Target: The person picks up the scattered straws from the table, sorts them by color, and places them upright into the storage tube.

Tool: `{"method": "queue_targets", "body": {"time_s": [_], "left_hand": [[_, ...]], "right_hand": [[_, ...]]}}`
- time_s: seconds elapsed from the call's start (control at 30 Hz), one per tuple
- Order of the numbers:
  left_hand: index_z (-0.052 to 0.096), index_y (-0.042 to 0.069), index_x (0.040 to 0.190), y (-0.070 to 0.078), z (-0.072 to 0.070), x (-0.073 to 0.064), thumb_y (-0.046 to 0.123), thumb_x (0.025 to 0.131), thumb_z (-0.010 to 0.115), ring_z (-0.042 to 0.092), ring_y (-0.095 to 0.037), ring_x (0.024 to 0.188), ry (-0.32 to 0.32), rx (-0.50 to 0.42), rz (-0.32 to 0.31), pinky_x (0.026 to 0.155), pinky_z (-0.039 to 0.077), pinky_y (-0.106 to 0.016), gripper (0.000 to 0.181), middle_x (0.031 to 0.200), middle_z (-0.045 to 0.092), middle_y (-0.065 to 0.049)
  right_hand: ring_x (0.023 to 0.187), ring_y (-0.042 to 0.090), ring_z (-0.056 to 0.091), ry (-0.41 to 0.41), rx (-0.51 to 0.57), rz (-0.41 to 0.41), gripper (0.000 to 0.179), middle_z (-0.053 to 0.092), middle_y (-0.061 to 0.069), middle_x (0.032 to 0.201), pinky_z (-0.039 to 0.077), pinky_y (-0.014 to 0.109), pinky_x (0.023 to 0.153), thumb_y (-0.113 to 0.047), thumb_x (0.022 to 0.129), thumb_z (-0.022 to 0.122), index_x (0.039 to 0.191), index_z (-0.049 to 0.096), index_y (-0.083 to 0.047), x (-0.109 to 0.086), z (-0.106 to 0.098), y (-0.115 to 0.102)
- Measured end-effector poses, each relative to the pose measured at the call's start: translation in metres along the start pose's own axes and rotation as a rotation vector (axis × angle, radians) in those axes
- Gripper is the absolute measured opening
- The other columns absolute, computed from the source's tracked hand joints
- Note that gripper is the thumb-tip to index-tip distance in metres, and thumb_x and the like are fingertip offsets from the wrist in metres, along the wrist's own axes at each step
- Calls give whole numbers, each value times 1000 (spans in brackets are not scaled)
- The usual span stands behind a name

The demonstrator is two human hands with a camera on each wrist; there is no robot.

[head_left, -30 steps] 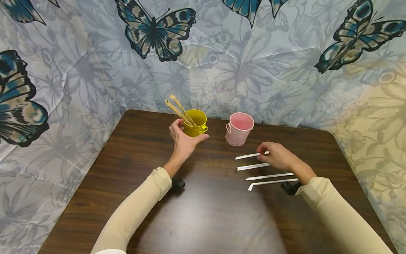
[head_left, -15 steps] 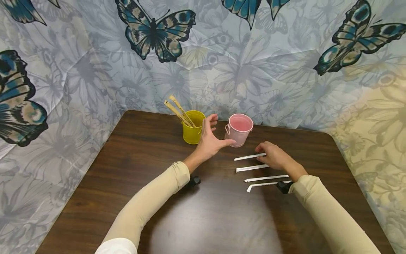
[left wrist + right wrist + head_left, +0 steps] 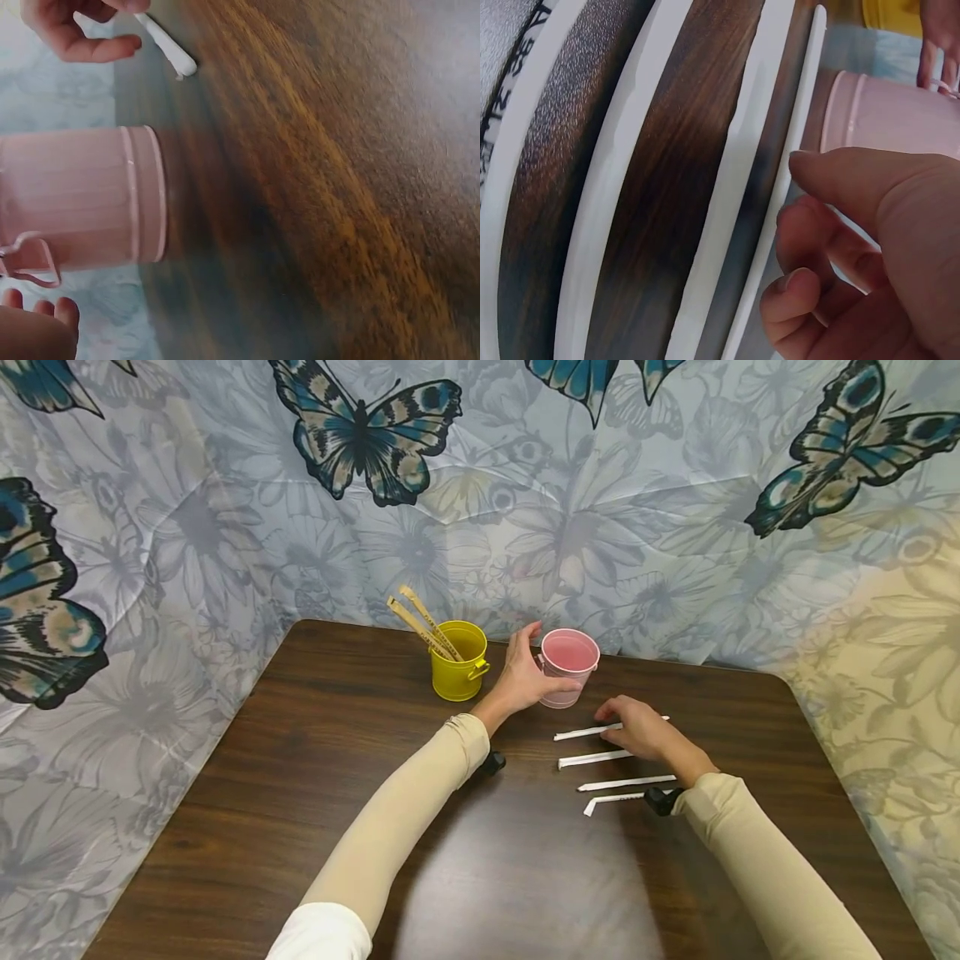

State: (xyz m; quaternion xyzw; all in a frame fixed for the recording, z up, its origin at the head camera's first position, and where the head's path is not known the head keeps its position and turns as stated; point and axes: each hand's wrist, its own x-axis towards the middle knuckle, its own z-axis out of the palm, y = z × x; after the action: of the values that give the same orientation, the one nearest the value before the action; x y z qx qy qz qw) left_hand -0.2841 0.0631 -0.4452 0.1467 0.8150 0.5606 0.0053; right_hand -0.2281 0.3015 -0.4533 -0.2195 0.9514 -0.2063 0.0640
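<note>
My left hand (image 3: 521, 681) is spread beside a small pink metal bucket (image 3: 67, 195), thumb in front and fingers at its left and behind. In the left wrist view, a gap shows between those fingers and the bucket's wire handle (image 3: 34, 255). My right hand (image 3: 645, 731) hovers at the farthest of several white paper-wrapped straws (image 3: 573, 734). Its thumb and fingers are loosely bent along that straw, and no firm pinch shows in the right wrist view. The straw lies on the table, its middle partly hidden by the hand.
A yellow bucket (image 3: 453, 681) with two yellowish wrapped sticks (image 3: 422, 622) leaning in it stands left of the pink one. More white straws (image 3: 626, 782) lie in a row nearer me. The dark wooden table (image 3: 262, 777) meets a butterfly-print cloth (image 3: 450, 552) at the back.
My left hand has left the yellow bucket and moved right to the pink bucket. The right hand has shifted slightly left along the farthest straw.
</note>
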Motion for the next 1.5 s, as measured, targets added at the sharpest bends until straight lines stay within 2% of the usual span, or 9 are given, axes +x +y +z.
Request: {"method": "queue_targets", "body": {"time_s": [0.2, 0.33, 0.53, 0.63, 0.77, 0.9, 1.13, 1.33, 1.5], "left_hand": [[16, 18, 161, -5, 6, 9, 34, 71, 95, 36, -22, 148, -43, -41, -26, 120, 39, -41, 121, 163, 29, -6], [14, 16, 162, -7, 9, 14, 28, 71, 95, 38, -24, 148, -78, -109, -28, 122, 37, -43, 122, 166, 28, -7], [10, 18, 163, -8, 13, 19, 22, 69, 96, 50, -27, 139, -138, -142, -29, 120, 39, -45, 128, 155, 44, -11], [10, 19, 163, -7, 17, 21, 20, 69, 96, 52, -26, 137, -137, -150, -44, 120, 39, -44, 128, 151, 48, -11], [15, 21, 162, -6, 20, 24, 23, 67, 97, 54, -26, 135, -97, -137, -69, 118, 41, -44, 126, 149, 51, -12], [18, 25, 162, -5, 21, 27, 28, 65, 98, 55, -27, 133, -69, -110, -88, 116, 44, -44, 125, 149, 52, -12], [30, 17, 157, -5, 20, 30, 23, 67, 97, 58, -24, 128, -75, -102, -68, 113, 46, -40, 112, 143, 57, -9], [35, 15, 152, -6, 19, 32, 24, 67, 97, 59, -21, 123, -95, -105, -48, 110, 48, -35, 105, 140, 58, -6], [37, 15, 150, -8, 19, 30, 23, 67, 97, 60, -21, 122, -102, -100, -56, 109, 48, -35, 103, 138, 59, -6]], "right_hand": [[99, 36, 67, -7, -18, -35, 17, 68, 17, 100, 54, 53, 90, 0, 83, 75, 100, 69, 0, 0, 4, 2], [92, 31, 67, -20, -26, -47, 14, 68, 13, 95, 54, 49, 85, 2, 83, 73, 96, 70, -2, -1, 6, 1], [84, 22, 64, -2, -88, -85, 12, 66, 6, 88, 54, 44, 77, 3, 85, 73, 89, 68, -7, -1, 8, 1], [83, 22, 62, 11, -106, -77, 13, 64, 6, 88, 54, 45, 75, 2, 85, 73, 88, 66, -8, -3, 9, 1], [83, 21, 61, 13, -103, -71, 12, 61, 6, 88, 53, 44, 74, 1, 87, 73, 87, 65, -8, -5, 10, 1], [81, 18, 60, 20, -91, -100, 12, 63, 5, 87, 53, 40, 74, 4, 87, 71, 89, 65, -6, -6, 11, 1], [79, 17, 60, 43, -74, -137, 14, 64, 7, 86, 53, 38, 73, 5, 88, 68, 100, 68, -1, -4, 11, 1], [84, 22, 63, 54, -100, -138, 11, 65, 9, 92, 55, 43, 78, 4, 91, 68, 100, 71, -1, -6, 6, 0], [85, 20, 62, 33, -88, -123, 8, 64, 6, 92, 55, 40, 78, 1, 91, 70, 98, 71, -4, -12, -2, -3]]}}
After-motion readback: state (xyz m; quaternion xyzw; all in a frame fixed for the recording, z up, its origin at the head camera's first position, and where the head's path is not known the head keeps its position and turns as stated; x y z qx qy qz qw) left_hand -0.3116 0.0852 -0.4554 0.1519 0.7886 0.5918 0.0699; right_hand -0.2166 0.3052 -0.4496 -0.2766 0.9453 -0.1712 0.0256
